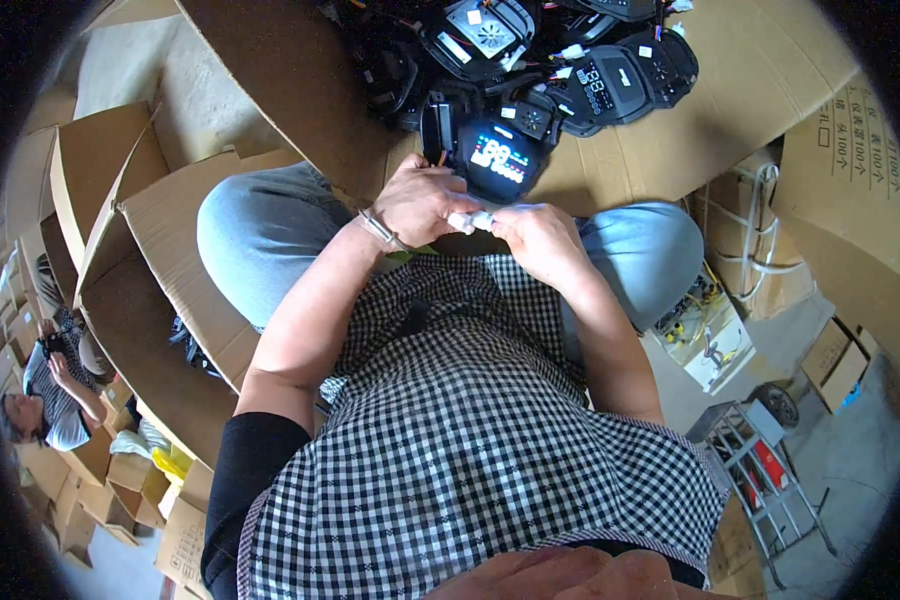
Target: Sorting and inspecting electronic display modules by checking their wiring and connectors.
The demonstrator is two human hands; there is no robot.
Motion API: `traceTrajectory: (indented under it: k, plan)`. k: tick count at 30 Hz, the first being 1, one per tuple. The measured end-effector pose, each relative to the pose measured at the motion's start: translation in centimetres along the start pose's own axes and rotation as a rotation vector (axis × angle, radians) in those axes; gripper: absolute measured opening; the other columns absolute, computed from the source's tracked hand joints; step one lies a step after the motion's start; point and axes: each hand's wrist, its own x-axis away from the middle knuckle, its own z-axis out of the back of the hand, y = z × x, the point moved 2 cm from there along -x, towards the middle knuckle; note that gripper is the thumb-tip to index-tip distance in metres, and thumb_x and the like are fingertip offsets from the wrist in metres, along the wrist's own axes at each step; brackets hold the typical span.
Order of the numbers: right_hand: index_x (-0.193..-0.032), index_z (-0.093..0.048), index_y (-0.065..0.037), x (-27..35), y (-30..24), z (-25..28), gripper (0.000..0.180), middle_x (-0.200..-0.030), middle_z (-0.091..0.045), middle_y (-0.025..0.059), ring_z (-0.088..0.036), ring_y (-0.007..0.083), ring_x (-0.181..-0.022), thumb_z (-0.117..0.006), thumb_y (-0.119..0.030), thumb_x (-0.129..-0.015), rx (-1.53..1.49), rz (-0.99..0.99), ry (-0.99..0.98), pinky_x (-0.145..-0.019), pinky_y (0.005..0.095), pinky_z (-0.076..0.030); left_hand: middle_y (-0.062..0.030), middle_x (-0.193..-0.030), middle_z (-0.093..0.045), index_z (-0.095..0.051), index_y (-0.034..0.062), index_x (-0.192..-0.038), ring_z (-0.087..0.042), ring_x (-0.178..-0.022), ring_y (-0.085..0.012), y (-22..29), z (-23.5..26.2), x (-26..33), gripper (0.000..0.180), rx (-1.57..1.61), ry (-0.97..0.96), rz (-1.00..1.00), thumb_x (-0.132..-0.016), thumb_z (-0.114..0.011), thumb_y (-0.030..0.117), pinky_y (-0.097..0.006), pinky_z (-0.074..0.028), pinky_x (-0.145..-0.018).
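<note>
Left hand (pixel 422 203): closing around one end of a small white plug connector (pixel 470 219), fingers curled, a band at the wrist.
Right hand (pixel 536 238): pinching the connector's other end between thumb and fingertips.
Connector: sitting between the two hands, above the lap, just below the lit display unit (pixel 497 158).
Handling: likely light, rigid plastic — best gripped on the shell, not on the thin wires, which are probably prone to pulling out.
Display unit: glowing in colour, resting on the cardboard surface (pixel 770 70) — probably fragile at the screen.
Behind: more dark display units (pixel 610 80) are lying piled together.
</note>
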Motion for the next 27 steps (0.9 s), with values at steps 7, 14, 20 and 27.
traceTrajectory:
  k: [7, 14, 20, 27]
  plan:
    - [-0.088, -0.068, -0.006, -3.5, 2.8, 3.9, 0.015, -0.069, -0.064, 0.0123, -0.062, 0.0200, -0.063, -0.059, -0.018, -0.089, -0.038, -0.077, 0.070, -0.060, 0.0347, -0.048, -0.0002, -0.089, -0.064, -0.067, 0.0190, -0.103, -0.062, -0.092, -0.0241, 0.7, 1.4, -0.7, 0.030, 0.134, 0.145, 0.229, -0.073, -0.071, 0.020, -0.038, -0.043, -0.079]
    - [-0.116, -0.058, -0.007, -15.9, 11.9, 5.5, 0.025, -0.100, -0.064, 0.0048, -0.063, 0.0212, -0.081, -0.056, -0.022, -0.097, -1.354, -0.626, 0.370, -0.068, 0.0333, -0.052, -0.0016, -0.090, -0.069, -0.068, 0.0181, -0.093, -0.065, -0.089, -0.0215, 0.0, 1.6, -0.7, 0.023, 0.182, 0.295, 0.265, -0.071, -0.067, 0.011, -0.038, -0.042, -0.076]
    - [-0.101, -0.062, -0.008, -19.7, 12.7, 3.3, 0.015, -0.088, -0.062, 0.0038, -0.057, 0.0145, -0.069, -0.061, -0.020, -0.093, -1.593, -0.662, 0.943, -0.054, 0.0270, -0.045, 0.0010, -0.085, -0.069, -0.067, 0.0190, -0.087, -0.065, -0.088, -0.0180, 0.6, 2.2, -1.1, 0.023, 0.242, 0.334, 0.231, -0.068, -0.066, 0.007, -0.035, -0.038, -0.076]
    - [-0.094, -0.065, -0.001, -12.1, 5.0, 9.9, 0.016, -0.081, -0.064, 0.0016, -0.049, 0.0075, -0.062, -0.058, -0.014, -0.095, -1.364, 0.037, 1.007, -0.059, 0.0230, -0.041, 0.0018, -0.092, -0.071, -0.070, 0.0198, -0.089, -0.065, -0.088, -0.0190, 0.6, 2.4, -0.5, 0.021, 0.194, 0.377, 0.239, -0.072, -0.067, 0.007, -0.033, -0.040, -0.081]
